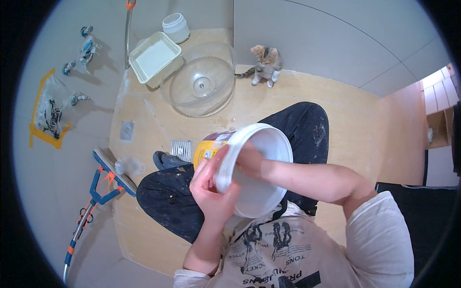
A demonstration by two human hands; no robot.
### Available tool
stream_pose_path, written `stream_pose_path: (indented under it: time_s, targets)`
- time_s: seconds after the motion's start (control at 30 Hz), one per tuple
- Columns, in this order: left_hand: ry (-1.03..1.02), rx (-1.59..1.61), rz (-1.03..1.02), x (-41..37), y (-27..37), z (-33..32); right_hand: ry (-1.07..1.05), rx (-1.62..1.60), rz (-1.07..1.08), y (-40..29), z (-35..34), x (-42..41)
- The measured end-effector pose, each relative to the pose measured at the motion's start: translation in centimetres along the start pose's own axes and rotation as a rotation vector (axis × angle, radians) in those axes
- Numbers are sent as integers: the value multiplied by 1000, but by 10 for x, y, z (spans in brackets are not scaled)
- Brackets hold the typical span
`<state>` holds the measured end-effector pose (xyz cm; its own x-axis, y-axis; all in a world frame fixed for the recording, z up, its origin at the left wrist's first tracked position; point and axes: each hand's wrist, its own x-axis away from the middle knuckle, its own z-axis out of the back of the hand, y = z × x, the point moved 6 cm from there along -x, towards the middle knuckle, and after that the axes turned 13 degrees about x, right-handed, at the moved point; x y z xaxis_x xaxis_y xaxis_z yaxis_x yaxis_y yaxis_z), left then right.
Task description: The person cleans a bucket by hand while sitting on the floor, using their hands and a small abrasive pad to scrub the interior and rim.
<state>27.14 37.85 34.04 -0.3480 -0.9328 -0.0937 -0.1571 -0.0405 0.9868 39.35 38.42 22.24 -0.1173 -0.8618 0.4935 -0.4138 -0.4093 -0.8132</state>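
Note:
A white plastic bucket (259, 201) with a yellow and dark label lies tilted on its side over my lap, its mouth facing me. My left hand (214, 187) grips the bucket's rim, thumb on the near side and fingers along the outside. My right hand (249, 160) reaches deep inside the bucket against its inner wall; its fingers are mostly hidden, and whether they hold anything cannot be seen. Beyond the bucket a clear round plastic basin (201, 84) rests on the floor.
A kitten (267, 64) sits by the back wall. Left of the basin are a cream rectangular tub (156, 59) and a white jar (175, 28). A metal drain grate (181, 150) lies near a grey shoe (167, 160). A flat mop (114, 172) leans at the left wall.

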Motion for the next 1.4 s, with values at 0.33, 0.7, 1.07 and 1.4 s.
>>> stream_pose_path:
  time_s: [0.33, 0.7, 1.07, 1.4]
  targets:
    - [-105, -46, -81, -3, 4, -12, -343, 763, 677, -5, -40, 30]
    - [31, 77, -29, -1, -2, 5, -503, 1697, 606, 49, -18, 22]
    - [31, 82, -38, -2, -1, 7, -60, 595, 327, 3, -16, 12]
    - [26, -61, -19, 5, -1, 7, -377, 419, 314, 9, -53, 56]
